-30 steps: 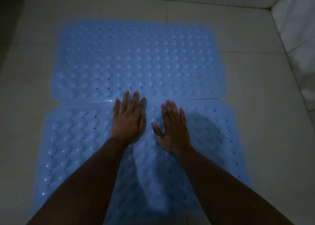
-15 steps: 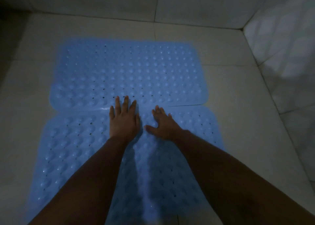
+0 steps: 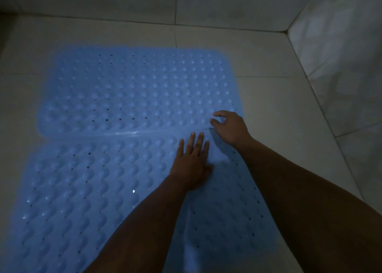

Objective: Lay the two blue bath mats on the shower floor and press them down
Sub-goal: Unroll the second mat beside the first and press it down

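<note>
Two blue mats lie edge to edge on the shower floor [image 3: 268, 107]. Left hand [image 3: 191, 165] presses flat on the near mat [image 3: 93, 190]; right hand [image 3: 230, 128], fingers curled, pinches the far mat [image 3: 134, 90] at its near right edge.

The floor [image 3: 268, 51] is laid with large pale tiles parted by thin dark grout lines. A tiled back wall [image 3: 227, 1] rises along its far edge and meets a mottled side wall [image 3: 341, 45] at the far right corner. The light is dim.
</note>
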